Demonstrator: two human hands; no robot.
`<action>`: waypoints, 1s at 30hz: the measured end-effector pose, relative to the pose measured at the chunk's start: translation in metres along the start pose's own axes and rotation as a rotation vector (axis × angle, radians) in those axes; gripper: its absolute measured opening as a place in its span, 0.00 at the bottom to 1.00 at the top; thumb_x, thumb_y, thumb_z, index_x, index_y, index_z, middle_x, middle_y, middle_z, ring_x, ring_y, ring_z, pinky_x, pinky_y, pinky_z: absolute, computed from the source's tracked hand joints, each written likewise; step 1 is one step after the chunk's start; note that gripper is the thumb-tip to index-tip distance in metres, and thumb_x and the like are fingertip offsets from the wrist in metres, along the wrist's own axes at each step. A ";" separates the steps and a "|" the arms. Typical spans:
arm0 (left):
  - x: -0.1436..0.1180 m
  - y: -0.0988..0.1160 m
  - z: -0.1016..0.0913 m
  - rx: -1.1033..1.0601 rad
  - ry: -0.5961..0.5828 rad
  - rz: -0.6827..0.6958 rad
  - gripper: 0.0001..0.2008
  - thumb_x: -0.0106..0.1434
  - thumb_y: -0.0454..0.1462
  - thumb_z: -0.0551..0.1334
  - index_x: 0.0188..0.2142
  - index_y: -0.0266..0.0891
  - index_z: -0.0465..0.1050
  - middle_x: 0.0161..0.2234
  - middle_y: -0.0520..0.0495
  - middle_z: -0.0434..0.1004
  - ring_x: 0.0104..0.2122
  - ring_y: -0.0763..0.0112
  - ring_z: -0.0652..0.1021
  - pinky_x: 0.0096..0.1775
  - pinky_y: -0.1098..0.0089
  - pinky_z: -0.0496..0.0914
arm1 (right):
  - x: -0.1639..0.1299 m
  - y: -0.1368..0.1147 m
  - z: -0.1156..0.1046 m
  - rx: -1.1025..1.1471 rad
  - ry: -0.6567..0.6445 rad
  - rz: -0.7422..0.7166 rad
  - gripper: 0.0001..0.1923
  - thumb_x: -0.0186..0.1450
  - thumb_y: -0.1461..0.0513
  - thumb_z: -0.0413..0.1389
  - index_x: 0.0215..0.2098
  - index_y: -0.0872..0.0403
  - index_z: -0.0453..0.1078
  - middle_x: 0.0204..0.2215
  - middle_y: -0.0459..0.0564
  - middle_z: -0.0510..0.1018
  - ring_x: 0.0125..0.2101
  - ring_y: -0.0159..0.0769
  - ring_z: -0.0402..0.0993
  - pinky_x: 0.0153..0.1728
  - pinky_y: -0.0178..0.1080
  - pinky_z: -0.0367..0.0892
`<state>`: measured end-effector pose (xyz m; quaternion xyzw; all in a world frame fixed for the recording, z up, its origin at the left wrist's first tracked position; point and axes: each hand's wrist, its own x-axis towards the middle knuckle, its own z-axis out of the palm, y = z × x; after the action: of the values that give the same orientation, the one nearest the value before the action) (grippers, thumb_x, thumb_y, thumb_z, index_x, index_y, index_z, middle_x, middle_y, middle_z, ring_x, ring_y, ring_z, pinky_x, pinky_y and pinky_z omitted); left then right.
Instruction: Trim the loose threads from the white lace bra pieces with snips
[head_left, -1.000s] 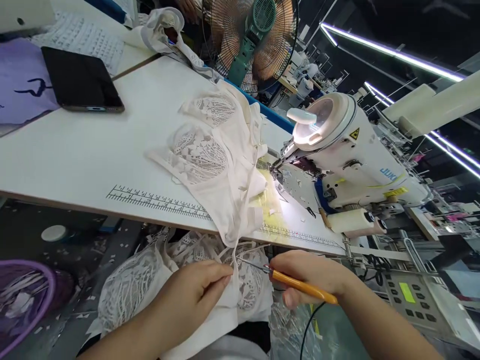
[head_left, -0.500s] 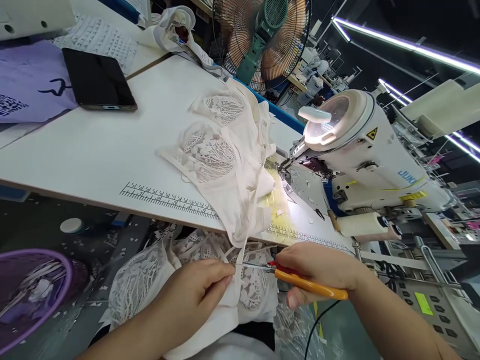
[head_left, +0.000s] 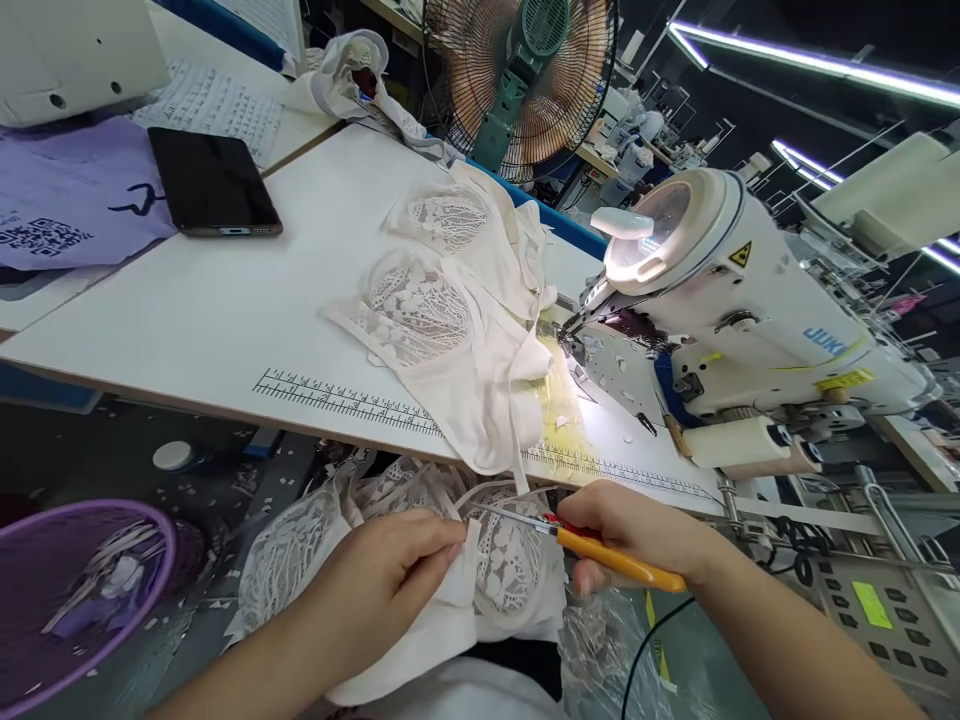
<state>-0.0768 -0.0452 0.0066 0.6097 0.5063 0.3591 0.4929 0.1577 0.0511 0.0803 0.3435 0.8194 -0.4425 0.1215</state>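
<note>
My right hand [head_left: 630, 530] grips scissors [head_left: 611, 562] with orange and red handles, and their blades point left, slightly apart. Between the thumb and fingers of my left hand [head_left: 397, 570] is a cut piece of white strap [head_left: 472, 550], just below the blade tips. A separate strap end [head_left: 519, 465] hangs over the table edge from the white lace bra [head_left: 420, 310] lying on the table. More white lace bras [head_left: 510, 565] are heaped on my lap, beneath both hands.
On the right stands a lit sewing machine [head_left: 697, 260], with thread cones [head_left: 731, 443] beside it. A phone [head_left: 214, 182] lies on the white table [head_left: 225, 300] near purple fabric [head_left: 67, 200]. A purple basket [head_left: 169, 545] holds scraps at lower left. Behind the table is a fan [head_left: 521, 75].
The strap that ran from the bra to my left hand is now in two parts. Its upper end hangs loose to the right. The scissor blades have tilted slightly.
</note>
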 end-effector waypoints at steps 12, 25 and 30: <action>0.014 0.045 0.008 -0.216 0.054 -0.063 0.04 0.56 0.36 0.61 0.25 0.41 0.68 0.32 0.51 0.72 0.31 0.72 0.73 0.32 0.75 0.68 | 0.006 -0.001 0.090 0.844 0.452 -0.275 0.19 0.54 0.47 0.58 0.28 0.49 0.57 0.23 0.42 0.61 0.22 0.31 0.56 0.21 0.34 0.56; 0.033 0.057 0.032 0.214 0.010 -0.054 0.04 0.57 0.39 0.59 0.27 0.43 0.70 0.31 0.50 0.76 0.32 0.66 0.74 0.35 0.69 0.66 | -0.021 0.022 0.087 0.417 0.761 -0.292 0.06 0.53 0.66 0.53 0.29 0.53 0.59 0.25 0.43 0.63 0.24 0.30 0.57 0.24 0.33 0.57; 0.034 0.062 0.044 0.200 0.090 -0.111 0.04 0.55 0.38 0.60 0.25 0.42 0.69 0.26 0.52 0.72 0.28 0.69 0.71 0.30 0.71 0.64 | -0.022 0.029 0.089 0.437 0.841 -0.283 0.06 0.53 0.67 0.52 0.29 0.52 0.59 0.24 0.43 0.64 0.23 0.30 0.58 0.23 0.32 0.58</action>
<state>-0.0114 -0.0228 0.0535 0.6102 0.5941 0.3062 0.4253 0.1836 -0.0200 0.0209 0.3949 0.7242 -0.4392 -0.3560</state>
